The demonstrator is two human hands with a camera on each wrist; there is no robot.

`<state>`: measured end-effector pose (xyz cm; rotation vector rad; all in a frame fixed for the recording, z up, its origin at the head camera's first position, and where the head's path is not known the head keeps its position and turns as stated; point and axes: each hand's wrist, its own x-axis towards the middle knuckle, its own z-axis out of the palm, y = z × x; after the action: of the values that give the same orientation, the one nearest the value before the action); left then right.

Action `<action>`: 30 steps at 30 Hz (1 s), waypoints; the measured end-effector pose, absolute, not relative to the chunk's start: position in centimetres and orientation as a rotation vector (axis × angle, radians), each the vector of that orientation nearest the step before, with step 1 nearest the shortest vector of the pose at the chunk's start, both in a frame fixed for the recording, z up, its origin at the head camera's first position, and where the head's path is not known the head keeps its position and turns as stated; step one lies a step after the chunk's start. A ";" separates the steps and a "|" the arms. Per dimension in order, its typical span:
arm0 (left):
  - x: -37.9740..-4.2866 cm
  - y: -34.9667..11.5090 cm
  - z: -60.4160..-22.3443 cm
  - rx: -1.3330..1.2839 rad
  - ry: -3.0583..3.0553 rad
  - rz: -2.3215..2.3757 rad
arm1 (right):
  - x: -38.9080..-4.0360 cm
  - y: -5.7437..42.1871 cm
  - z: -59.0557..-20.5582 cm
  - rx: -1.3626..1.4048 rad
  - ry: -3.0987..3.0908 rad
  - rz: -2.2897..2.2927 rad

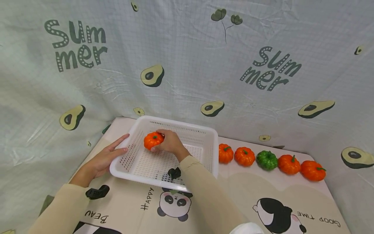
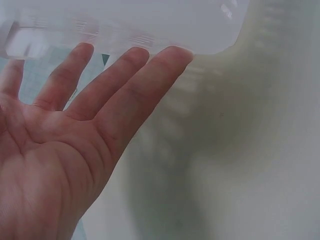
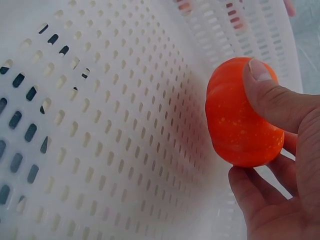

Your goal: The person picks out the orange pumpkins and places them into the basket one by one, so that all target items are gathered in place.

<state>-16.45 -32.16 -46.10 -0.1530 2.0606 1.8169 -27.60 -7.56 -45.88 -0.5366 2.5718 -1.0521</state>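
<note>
My right hand [image 1: 170, 143] grips an orange pumpkin [image 1: 153, 140] with a green stem, inside the left end of a white perforated basket [image 1: 211, 156]. In the right wrist view the thumb lies across one side of the pumpkin [image 3: 240, 120] and the fingers [image 3: 250, 192] curl against the other, over the basket floor. At the basket's left outer side is my left hand [image 1: 105, 157], fingers straight and spread. In the left wrist view the fingertips of the left hand [image 2: 75, 130] reach the basket wall [image 2: 165, 25].
Right of the basket, a row runs along the back of the table: orange pumpkins [image 1: 244, 156] and one green pumpkin [image 1: 267, 160]. Behind it hangs a printed curtain [image 1: 181, 91]. The tablecloth [image 1: 233, 185] carries panda pictures and lettering.
</note>
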 end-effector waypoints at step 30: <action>-16.3 -32.2 -46.2 -0.158 2.056 1.830 | -27.5 -8.0 -45.8 -0.535 2.580 -1.002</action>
<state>-16.34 -32.20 -46.23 -0.1581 2.0559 1.8304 -27.48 -7.98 -45.81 -0.5349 2.5795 -1.0022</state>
